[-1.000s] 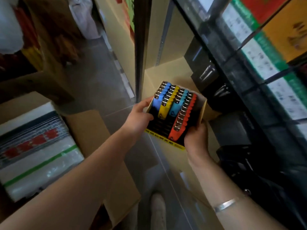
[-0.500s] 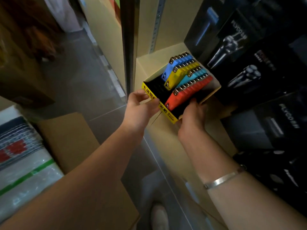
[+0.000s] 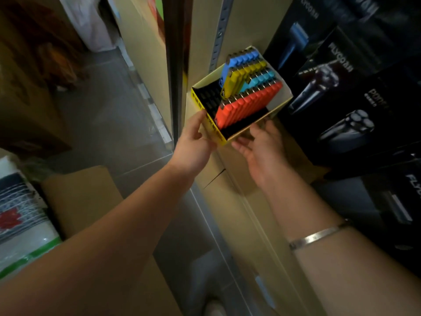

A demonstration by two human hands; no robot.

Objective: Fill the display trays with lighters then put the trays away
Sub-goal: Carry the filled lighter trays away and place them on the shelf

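Observation:
A yellow-fronted cardboard display tray [image 3: 284,93] sits tilted on the cream shelf [image 3: 230,179], at its left end beside the upright. It holds rows of blue [image 3: 241,59], yellow [image 3: 239,76], cyan [image 3: 259,79] and orange lighters [image 3: 246,103]; the black slots at the tray's left side hold nothing. My left hand [image 3: 193,142] grips the tray's yellow front corner, thumb on the front face. My right hand [image 3: 259,149] lies palm up below the tray's near right side, its straight fingers touching the wall.
Black shaver boxes [image 3: 341,99] stand right of the tray on the shelf. A dark metal post [image 3: 175,65] rises just left of it. Down on the floor at my left are a brown carton [image 3: 84,197] and a white wrapped package [image 3: 18,224].
The tray has gone up and farther back onto the shelf. My right hand has let go of its grip and now lies flat against the tray's side.

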